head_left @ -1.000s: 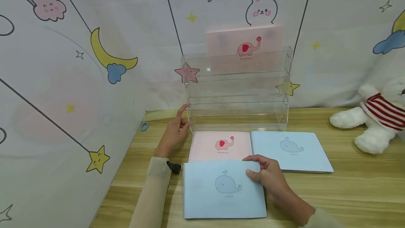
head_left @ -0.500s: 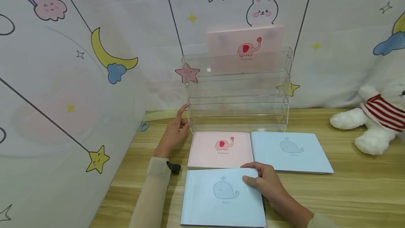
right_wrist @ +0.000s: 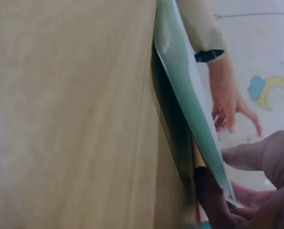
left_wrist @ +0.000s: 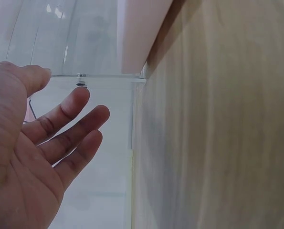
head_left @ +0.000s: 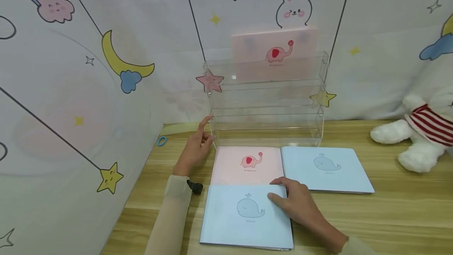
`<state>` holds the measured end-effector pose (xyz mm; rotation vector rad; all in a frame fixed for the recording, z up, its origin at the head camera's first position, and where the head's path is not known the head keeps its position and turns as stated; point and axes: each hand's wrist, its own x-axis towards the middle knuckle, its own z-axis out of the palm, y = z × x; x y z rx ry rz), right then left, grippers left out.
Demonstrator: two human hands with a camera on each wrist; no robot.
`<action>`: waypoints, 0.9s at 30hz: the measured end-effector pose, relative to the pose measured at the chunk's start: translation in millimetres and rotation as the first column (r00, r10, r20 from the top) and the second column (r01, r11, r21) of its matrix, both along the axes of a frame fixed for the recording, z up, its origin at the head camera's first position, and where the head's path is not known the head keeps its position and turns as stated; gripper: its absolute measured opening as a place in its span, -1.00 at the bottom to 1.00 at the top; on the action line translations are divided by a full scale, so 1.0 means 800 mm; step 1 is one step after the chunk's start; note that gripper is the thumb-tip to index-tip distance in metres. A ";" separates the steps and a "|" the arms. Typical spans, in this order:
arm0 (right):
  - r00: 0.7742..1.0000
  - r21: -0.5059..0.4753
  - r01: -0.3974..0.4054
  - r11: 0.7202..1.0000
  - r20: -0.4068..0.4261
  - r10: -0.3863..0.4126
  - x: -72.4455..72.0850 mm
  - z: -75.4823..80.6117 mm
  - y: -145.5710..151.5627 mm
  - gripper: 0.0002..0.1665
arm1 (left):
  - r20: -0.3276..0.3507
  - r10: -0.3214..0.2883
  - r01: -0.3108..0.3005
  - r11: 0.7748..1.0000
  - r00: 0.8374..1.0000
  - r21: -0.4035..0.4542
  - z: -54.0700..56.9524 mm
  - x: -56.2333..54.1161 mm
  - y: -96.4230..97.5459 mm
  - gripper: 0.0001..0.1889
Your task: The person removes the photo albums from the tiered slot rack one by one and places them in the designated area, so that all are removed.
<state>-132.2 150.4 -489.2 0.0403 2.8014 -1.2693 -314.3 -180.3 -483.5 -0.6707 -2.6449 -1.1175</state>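
Observation:
In the head view my right hand point(head_left: 296, 203) pinches a light blue whale book point(head_left: 226, 231) at its upper right edge, thumb on the cover and fingers behind. The right wrist view shows this book point(right_wrist: 187, 90) tilted, with a gap between it and the wood. A pink elephant book point(head_left: 226, 166) lies just beyond, its near edge covered by the blue one. At the left side of a clear acrylic tiered rack point(head_left: 265, 121) is my left hand point(head_left: 194, 148); its fingers are loosely bent and hold nothing, and a fingertip touches or nearly touches the rack's side.
Another blue whale book point(head_left: 327, 178) lies to the right of the pink one. A second pink elephant book point(head_left: 247, 50) stands in the rack's top tier. Further right sits a white plush toy point(head_left: 421, 137); a blue ring point(head_left: 161, 141) lies far left. A printed curtain closes off the back.
My right hand has drawn the blue book toward me and a little left, then raised it slightly back over the pink book's near edge. The left hand has stayed at the rack.

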 end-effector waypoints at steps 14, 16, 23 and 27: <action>0.984 0.248 0.009 0.969 -0.176 0.036 0.000 0.041 0.022 -0.71 | 0.009 -0.002 0.002 1.000 1.000 -0.003 0.000 0.002 0.001 -0.15; 0.988 0.202 -0.008 0.979 -0.150 0.039 -0.003 0.040 0.026 -0.72 | 0.006 -0.001 0.001 1.000 1.000 -0.006 0.000 0.003 0.001 -0.15; 0.970 0.117 -0.079 0.990 -0.218 0.103 -0.007 0.034 0.027 -0.73 | 0.003 0.000 0.000 1.000 1.000 -0.009 0.002 0.003 0.001 -0.15; 0.958 0.065 -0.121 0.991 -0.255 0.134 -0.008 0.039 0.028 -0.68 | 0.000 -0.001 0.001 1.000 1.000 -0.010 0.002 0.003 0.000 -0.15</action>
